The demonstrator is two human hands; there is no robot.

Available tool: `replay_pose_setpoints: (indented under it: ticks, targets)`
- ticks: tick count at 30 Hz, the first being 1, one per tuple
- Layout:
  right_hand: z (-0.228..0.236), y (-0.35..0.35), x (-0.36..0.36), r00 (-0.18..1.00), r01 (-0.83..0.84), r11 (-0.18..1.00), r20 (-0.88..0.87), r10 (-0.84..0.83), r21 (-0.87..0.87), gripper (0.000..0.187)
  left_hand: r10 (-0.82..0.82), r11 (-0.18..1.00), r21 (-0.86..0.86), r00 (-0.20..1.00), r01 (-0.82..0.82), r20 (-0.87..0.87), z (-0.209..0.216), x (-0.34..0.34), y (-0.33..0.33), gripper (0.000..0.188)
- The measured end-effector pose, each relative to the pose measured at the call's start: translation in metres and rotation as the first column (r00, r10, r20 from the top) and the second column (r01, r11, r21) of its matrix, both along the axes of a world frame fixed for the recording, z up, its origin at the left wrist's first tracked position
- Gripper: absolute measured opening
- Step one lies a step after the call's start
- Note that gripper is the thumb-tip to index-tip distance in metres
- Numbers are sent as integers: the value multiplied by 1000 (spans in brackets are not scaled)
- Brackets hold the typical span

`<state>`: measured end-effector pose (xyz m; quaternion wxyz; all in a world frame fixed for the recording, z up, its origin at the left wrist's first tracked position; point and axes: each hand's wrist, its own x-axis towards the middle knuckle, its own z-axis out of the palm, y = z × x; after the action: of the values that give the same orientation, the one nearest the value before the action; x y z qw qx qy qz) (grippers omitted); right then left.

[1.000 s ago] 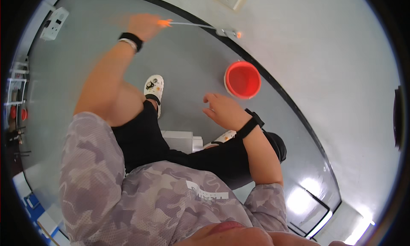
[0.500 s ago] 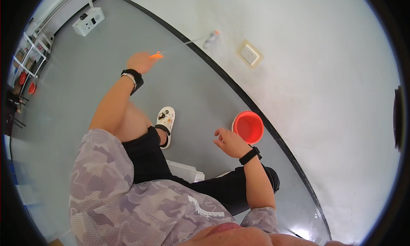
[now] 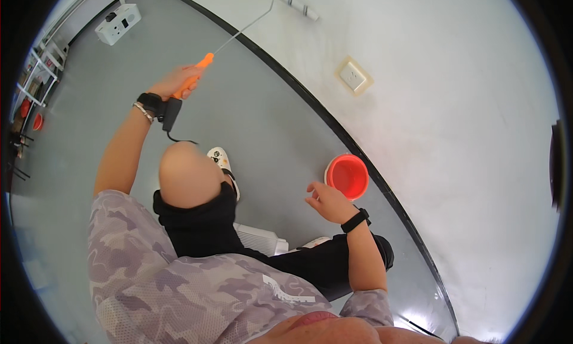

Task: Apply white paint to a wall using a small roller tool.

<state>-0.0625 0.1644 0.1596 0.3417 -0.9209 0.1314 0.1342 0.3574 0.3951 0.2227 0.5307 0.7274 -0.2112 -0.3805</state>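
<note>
Pale wall [image 3: 441,147] takes up the whole right side, faint dark smudges on it; smooth grey floor [image 3: 271,117] covers the rest, bright glare near the lower right where they meet. Black skirting [image 3: 292,81] runs between the two, bowed by the lens. White-framed rack [image 3: 43,81] stands far off to the left with small red items around it. Person is low to the floor, knees bent, camouflage shirt [image 3: 197,290], black shorts, white clog [image 3: 219,159] on the left foot. White ribbed box [image 3: 256,238] sits between the legs. Red bucket [image 3: 347,177] upright on the floor, just beside the skirting. White socket box [image 3: 118,23] on the floor, upper left; wall outlet [image 3: 353,77] on the wall. Left arm stretched out ahead and to the left, black device strapped at the wrist; left hand [image 3: 178,83] has its fingers wrapped round the orange handle of a paint roller [image 3: 207,60], whose thin rod crosses the skirting line to a white sleeve [image 3: 299,8] at the wall. Right elbow bent, right hand [image 3: 331,202] holding nothing, fingers loosely curled and apart, near the bucket; contact with it, can't tell.
</note>
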Motion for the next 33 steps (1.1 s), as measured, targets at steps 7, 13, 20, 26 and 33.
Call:
replay_pose_setpoints:
  ticks: [7,13,20,26,33]
  targets:
    - [-1,-6,-6,995,80,996,-55,-78,27,24,-68,997,-30,997,69,44,-90,12,-50,41]
    - [14,9,6,896,390,885,118,-429,253,19,-60,998,45,888,45,456,-264,-5,-104,57]
    - [25,22,19,884,442,896,150,-443,39,14,-70,991,134,896,12,438,-351,-62,-84,55]
    - [28,-4,-11,807,591,802,41,-590,-83,12,-82,973,228,976,34,202,-336,-86,-66,49]
    - [46,-28,-6,782,622,773,42,-622,-125,10,11,998,61,961,5,-275,-292,-91,-63,38]
